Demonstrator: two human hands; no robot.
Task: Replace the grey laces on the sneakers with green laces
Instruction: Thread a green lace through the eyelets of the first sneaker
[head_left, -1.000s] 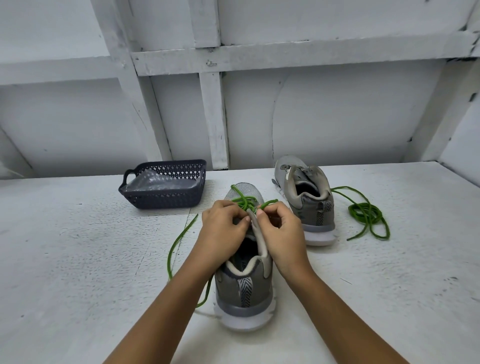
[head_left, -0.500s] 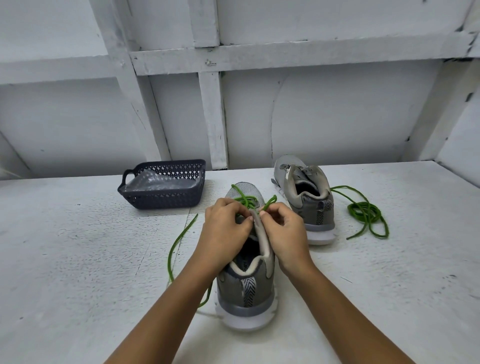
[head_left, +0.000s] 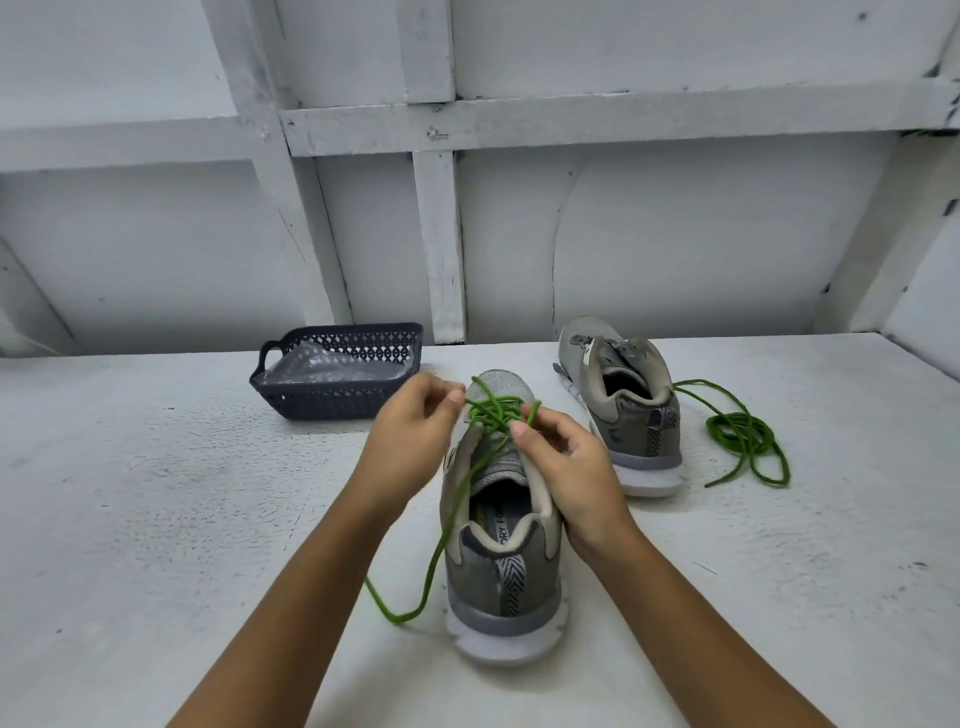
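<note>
The near sneaker (head_left: 501, 566) stands on the worktop (head_left: 156, 519) with its heel toward the person. A green lace (head_left: 451, 519) comes from its front holes and trails down its left side onto the worktop. Over those holes, the left hand (head_left: 410, 441) and the right hand (head_left: 569, 470) each pinch this lace with curled fingers. The lace looks thin, soft and floppy, so I think it is best held close to its tip. Farther back sit the other sneaker (head_left: 631, 421) and a second green lace (head_left: 743, 436) in a loose pile.
</note>
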